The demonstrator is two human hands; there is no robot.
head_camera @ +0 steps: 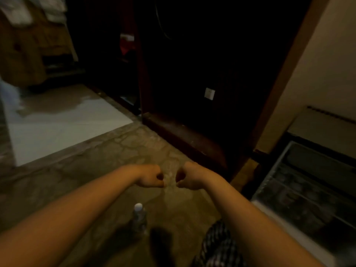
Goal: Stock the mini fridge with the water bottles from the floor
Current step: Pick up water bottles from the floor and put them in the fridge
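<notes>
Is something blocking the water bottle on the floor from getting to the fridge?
Nothing visible does. The water bottle stands on the floor, and the mini fridge to its right shows its shelves. Only the person's own knee sits near that path. The left hand and right hand are above, curled, empty.

Bare floor (107,162) between bottle (139,216) and fridge (308,180) — cabinet (192,74) ahead

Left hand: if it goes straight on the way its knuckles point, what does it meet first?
The left hand would most likely meet the right hand: the two fists face each other across a small gap, though depth is unclear.
</notes>
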